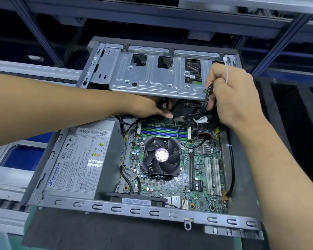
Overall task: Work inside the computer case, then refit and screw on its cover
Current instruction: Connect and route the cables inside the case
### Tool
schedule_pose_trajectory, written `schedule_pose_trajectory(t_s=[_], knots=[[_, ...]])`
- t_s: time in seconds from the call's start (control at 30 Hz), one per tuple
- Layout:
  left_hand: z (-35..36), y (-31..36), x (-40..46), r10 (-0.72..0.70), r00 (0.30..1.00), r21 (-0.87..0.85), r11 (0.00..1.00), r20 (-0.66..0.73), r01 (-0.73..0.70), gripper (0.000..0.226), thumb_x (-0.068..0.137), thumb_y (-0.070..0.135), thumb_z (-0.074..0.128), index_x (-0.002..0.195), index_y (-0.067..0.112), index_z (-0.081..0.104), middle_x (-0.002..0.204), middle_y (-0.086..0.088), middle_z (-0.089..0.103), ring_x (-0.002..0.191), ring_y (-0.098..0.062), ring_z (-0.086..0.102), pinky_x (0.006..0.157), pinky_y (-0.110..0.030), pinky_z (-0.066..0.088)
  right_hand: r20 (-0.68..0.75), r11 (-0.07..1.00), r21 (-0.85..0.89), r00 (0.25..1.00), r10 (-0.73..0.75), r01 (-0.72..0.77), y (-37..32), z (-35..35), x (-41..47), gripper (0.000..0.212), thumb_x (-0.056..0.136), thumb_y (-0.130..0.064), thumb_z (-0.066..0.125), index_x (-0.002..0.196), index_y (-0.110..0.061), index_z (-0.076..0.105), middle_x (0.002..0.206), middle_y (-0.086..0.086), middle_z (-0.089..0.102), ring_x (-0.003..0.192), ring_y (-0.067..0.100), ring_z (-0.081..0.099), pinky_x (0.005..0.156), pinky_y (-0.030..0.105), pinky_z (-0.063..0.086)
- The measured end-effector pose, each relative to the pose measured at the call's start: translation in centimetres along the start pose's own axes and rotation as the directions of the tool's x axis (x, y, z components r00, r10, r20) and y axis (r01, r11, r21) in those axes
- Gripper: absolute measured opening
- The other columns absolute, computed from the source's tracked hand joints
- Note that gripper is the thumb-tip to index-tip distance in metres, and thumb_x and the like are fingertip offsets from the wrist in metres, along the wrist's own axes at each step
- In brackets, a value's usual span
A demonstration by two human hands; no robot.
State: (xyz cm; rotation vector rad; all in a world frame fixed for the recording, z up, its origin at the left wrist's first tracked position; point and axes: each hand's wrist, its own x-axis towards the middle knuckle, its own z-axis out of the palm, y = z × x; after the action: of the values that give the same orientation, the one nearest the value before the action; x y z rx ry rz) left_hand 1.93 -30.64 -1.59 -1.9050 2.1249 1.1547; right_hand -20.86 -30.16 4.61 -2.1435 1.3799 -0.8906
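Observation:
The open computer case [143, 211] lies flat with its cover off and the green motherboard [202, 177] exposed. My left hand [148, 107] reaches under the raised metal drive cage [152, 76], its thumb touching the top of a memory module [159, 125]; the other fingers are hidden. My right hand [231, 94] grips a bundle of black cables [209, 94] at the cage's right end, lifting them off the board. A white cable tie [226, 69] lies across that hand's knuckles.
A grey power supply [79, 159] fills the case's left side. The black CPU fan [161, 156] sits mid-board, white slots [212, 175] to its right. A dark mat [98, 231] lies under the case, a conveyor rail [34, 69] runs at left, and dark foam [287, 114] sits at right.

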Motion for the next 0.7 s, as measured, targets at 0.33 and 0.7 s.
schedule_pose_trajectory(t_s=[0.33,0.7], knots=[[0.0,-1.1,0.0,0.295,0.956,0.003,0.956,-0.001,-0.295,0.037,0.089,0.04,0.075,0.12,0.035,0.055,0.134,-0.003,0.058,0.106,0.005,0.05,0.094,0.001,0.032,0.002,1.0,0.006,1.0,-0.001,0.001,0.0,0.0,0.0,0.02,0.079,-0.015,0.034,0.076,-0.017,0.053,0.055,-0.01,0.064,0.059,0.016,0.059,0.072,0.043,0.054],[0.4,-1.6,0.7,0.27,0.962,0.022,0.963,-0.028,-0.269,0.041,0.087,0.065,0.06,0.126,0.054,0.05,0.141,0.006,0.057,0.127,-0.011,0.051,0.111,-0.036,0.039,0.002,1.0,-0.001,1.0,-0.003,0.003,-0.1,-0.1,-0.1,0.021,0.078,-0.014,0.033,0.076,-0.016,0.054,0.055,-0.011,0.064,0.058,0.015,0.059,0.072,0.04,0.053]])
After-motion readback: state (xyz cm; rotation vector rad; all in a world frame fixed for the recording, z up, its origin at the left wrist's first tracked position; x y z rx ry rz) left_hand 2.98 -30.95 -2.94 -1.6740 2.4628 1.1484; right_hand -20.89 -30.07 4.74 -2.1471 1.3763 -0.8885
